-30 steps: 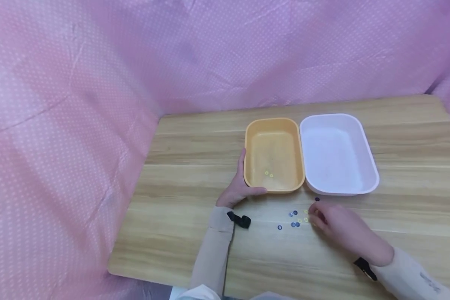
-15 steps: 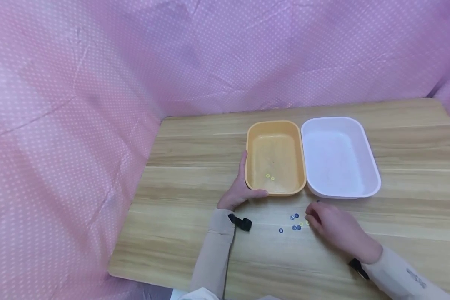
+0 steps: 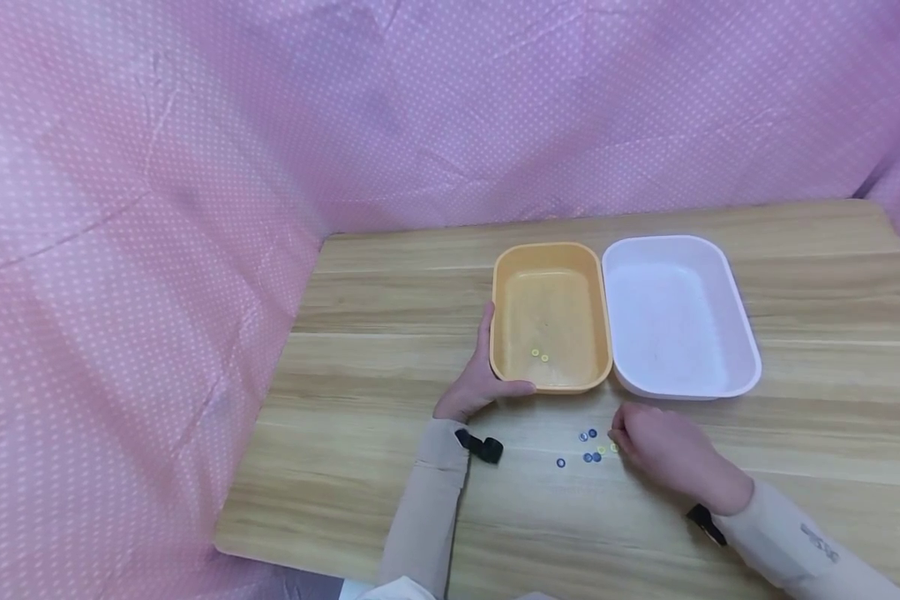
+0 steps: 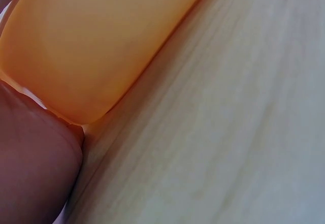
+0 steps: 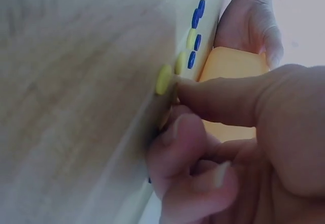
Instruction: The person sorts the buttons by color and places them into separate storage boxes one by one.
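Note:
My left hand [image 3: 474,385] grips the near left corner of an orange plastic tub [image 3: 551,300], thumb along its front wall and fingers along its left side. Two small yellow buttons [image 3: 536,352] lie inside the tub. On the table before it, my right hand [image 3: 671,450] has its thumb and fingertips together at the tabletop, where a yellow button seems pinched, mostly hidden by the fingers. Beside the thumb, a yellow button [image 5: 163,79] shows in the right wrist view. Several blue buttons [image 3: 592,433] and a few yellow ones are scattered left of that hand.
A white plastic tub [image 3: 675,317] stands against the orange tub's right side. Both rest on a wood-grain table [image 3: 360,367]. Pink dotted cloth [image 3: 450,108] hangs behind and to the left of it. A black strap [image 3: 482,447] is on the left wrist.
My right hand has shifted slightly left, and its thumb and fingertips have drawn together over a yellow button. The left hand keeps its hold on the orange tub. The view has tilted slightly.

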Action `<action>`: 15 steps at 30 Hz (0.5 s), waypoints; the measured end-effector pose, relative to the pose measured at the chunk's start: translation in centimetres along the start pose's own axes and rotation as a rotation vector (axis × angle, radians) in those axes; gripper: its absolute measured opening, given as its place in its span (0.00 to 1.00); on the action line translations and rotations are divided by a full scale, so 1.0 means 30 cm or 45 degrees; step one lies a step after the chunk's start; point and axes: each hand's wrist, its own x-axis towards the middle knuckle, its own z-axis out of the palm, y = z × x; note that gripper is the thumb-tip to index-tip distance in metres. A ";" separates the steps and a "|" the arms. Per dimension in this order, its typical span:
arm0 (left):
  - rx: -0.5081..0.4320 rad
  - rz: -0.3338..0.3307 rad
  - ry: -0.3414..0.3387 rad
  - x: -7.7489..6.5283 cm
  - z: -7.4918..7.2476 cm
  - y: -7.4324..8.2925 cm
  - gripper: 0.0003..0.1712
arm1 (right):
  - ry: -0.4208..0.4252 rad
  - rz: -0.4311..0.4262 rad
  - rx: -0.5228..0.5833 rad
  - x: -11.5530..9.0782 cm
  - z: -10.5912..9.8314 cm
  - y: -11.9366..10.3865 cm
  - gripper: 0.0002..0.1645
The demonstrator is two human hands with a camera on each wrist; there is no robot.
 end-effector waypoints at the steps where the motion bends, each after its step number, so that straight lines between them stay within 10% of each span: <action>1: -0.005 0.000 -0.003 0.000 0.000 0.001 0.78 | -0.006 -0.004 0.000 0.000 -0.001 0.000 0.02; 15: -0.032 -0.037 -0.028 0.006 -0.005 -0.007 0.79 | -0.021 -0.058 0.182 -0.010 0.003 0.041 0.04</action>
